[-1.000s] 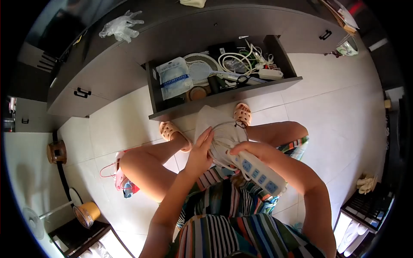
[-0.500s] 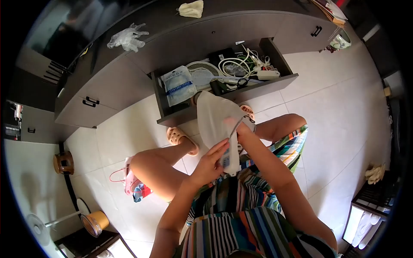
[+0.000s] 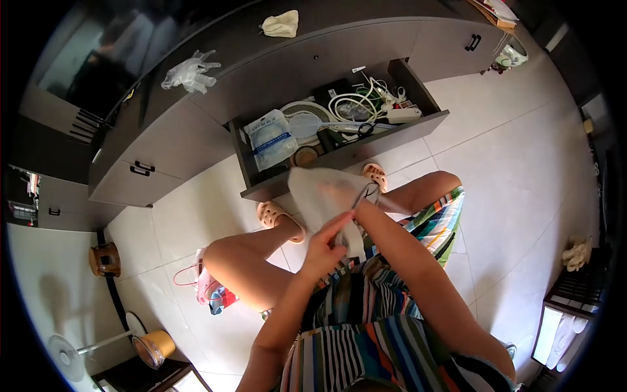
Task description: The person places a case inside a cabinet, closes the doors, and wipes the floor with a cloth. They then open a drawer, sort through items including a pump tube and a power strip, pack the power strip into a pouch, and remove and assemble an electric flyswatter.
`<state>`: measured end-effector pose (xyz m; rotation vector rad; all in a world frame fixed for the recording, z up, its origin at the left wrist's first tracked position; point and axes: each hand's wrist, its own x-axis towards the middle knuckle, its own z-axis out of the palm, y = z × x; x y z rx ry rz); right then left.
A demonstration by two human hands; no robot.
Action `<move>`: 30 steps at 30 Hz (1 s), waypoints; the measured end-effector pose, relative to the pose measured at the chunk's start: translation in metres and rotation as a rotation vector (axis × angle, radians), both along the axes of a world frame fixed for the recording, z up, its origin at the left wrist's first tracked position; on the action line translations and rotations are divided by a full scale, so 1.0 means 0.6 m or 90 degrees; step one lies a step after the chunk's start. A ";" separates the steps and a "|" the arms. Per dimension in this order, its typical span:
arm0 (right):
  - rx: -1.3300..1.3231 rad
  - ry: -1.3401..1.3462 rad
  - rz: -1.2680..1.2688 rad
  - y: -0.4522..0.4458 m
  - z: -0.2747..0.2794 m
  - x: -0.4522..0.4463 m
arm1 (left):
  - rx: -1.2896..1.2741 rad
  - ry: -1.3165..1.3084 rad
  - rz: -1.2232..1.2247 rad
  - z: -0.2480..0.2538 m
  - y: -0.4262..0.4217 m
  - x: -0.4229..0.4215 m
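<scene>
A whitish, see-through drawstring bag (image 3: 315, 189) with a dark cord hangs over my lap, in front of the open drawer (image 3: 366, 145). My left hand (image 3: 324, 247) is closed on the bag near its mouth, fingers along the edge. My right hand (image 3: 361, 210) reaches into the bag; its fingers show only as a blurred pinkish shape through the cloth, so their grip is hidden. Inside the drawer lie a clear packet with a blue band (image 3: 271, 138), a racket-like thing (image 3: 305, 124), white coiled cables (image 3: 353, 104), a power strip (image 3: 403, 115) and a round brown-rimmed item (image 3: 304, 156).
Along the cabinet top lie a clear plastic glove (image 3: 189, 73) and a cream cloth item (image 3: 281, 24). A pink bag (image 3: 208, 287) is on the floor by my left knee. A fan (image 3: 65, 358) and an orange pot (image 3: 154, 344) stand at lower left.
The bag has dropped toward my lap, away from the drawer, uncovering the round brown-rimmed item. My right hand has gone deeper into the bag. My left hand still grips its edge.
</scene>
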<state>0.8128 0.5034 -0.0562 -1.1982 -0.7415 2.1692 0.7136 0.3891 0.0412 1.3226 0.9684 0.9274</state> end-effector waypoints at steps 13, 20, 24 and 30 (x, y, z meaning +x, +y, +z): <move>0.490 -0.499 0.401 0.019 0.079 0.086 | -0.132 0.309 0.008 -0.102 0.011 -0.052; 0.356 -0.420 0.245 0.101 0.066 0.031 | -0.043 0.327 0.047 -0.151 0.011 -0.038; 0.532 -0.503 0.231 0.190 0.016 -0.027 | -0.106 0.335 0.057 -0.208 0.027 -0.042; 0.720 -0.595 0.372 0.291 -0.127 -0.139 | -0.209 0.331 0.070 -0.325 0.031 0.008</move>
